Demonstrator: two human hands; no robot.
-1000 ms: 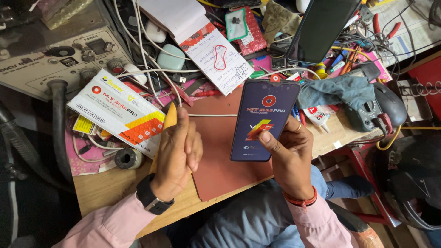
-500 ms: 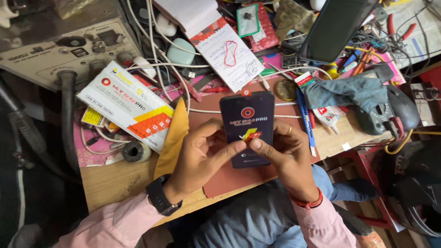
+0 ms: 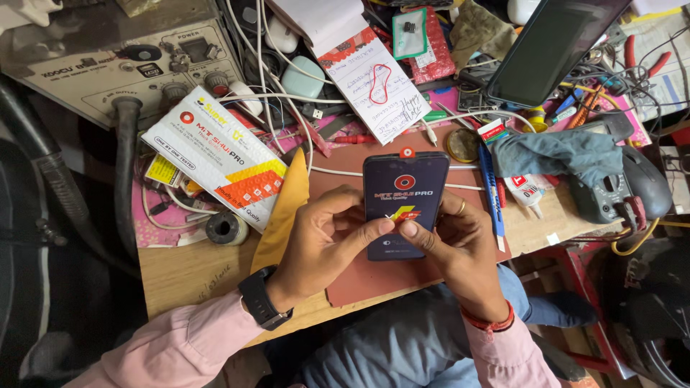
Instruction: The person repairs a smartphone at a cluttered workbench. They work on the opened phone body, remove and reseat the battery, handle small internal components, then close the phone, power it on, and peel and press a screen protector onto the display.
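Observation:
A dark phone display panel (image 3: 404,190) with a printed protective film lies over a reddish-brown work mat (image 3: 345,172). My left hand (image 3: 327,241) and my right hand (image 3: 456,248) both hold it from below. The two index fingertips meet on the film near the panel's lower middle. A small red pull tab (image 3: 407,152) sticks out at the panel's top edge. A black watch sits on my left wrist and a red thread on my right.
A white and orange box (image 3: 215,162) and a yellow envelope (image 3: 284,212) lie to the left. A notepad (image 3: 374,75), cables, a propped phone (image 3: 550,47), a blue cloth (image 3: 560,154) and a power supply unit (image 3: 108,54) crowd the bench.
The panel was held up in my right hand alone. My left hand has come over to it, and both hands now hold it lower over the mat.

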